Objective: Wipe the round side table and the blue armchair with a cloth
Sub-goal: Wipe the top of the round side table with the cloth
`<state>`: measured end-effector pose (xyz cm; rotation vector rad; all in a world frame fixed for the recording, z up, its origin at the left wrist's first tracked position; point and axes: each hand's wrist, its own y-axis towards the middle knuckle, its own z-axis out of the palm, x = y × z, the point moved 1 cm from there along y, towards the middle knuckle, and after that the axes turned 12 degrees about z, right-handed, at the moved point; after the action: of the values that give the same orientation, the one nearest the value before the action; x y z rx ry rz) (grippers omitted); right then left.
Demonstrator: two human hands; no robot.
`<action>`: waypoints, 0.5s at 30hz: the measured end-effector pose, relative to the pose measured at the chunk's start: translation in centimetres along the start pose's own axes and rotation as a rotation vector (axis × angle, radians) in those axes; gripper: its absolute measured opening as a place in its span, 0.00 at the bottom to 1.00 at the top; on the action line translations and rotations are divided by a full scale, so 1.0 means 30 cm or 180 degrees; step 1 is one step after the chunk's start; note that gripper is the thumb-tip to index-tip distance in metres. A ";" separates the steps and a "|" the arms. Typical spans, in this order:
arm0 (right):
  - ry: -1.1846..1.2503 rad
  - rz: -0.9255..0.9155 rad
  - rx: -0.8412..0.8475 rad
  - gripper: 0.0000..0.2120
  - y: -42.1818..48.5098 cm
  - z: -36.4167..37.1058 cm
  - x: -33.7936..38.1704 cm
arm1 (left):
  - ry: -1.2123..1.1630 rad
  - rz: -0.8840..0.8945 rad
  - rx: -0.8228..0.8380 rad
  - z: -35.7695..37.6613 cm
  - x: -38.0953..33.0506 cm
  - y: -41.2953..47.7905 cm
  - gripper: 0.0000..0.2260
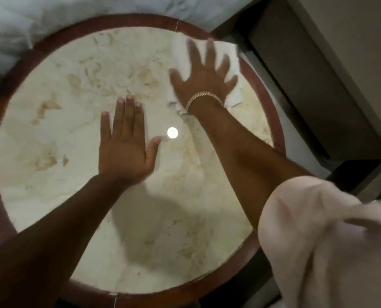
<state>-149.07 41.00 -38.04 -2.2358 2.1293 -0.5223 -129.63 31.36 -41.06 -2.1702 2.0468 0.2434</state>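
Right hand [204, 74], fingers spread flat, presses the white cloth [231, 63] onto the round marble table [74, 196] near its far right rim, likely for broad wiping contact. Left hand [124, 147] lies open, palm down mid-table, probably bracing. Blue armchair not in view.

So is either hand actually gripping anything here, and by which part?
Nothing is gripped. The right hand presses flat, fingers spread, on the middle of the white cloth on the round table. The left hand lies open on the bare marble.
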 end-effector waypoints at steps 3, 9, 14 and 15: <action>-0.0249 -0.0706 0.0125 0.36 -0.247 0.044 0.015 | 0.0019 -0.0076 0.0216 -0.026 0.021 -0.135 0.36; -0.0190 -0.0636 -0.0002 0.32 -0.725 0.101 -0.052 | -0.0338 -0.0145 0.0872 -0.145 0.077 -0.490 0.37; 0.0128 -0.1094 0.0590 0.31 -0.997 0.134 0.098 | -0.0627 -0.1022 0.0596 -0.269 0.251 -0.817 0.36; 0.0273 -0.1148 0.0717 0.31 -1.051 0.148 0.154 | -0.0657 -0.1200 0.0412 -0.300 0.298 -0.907 0.35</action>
<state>-117.34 37.91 -33.80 -2.5074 1.6006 -0.8348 -101.82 22.30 -34.33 -2.2859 1.4713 0.2664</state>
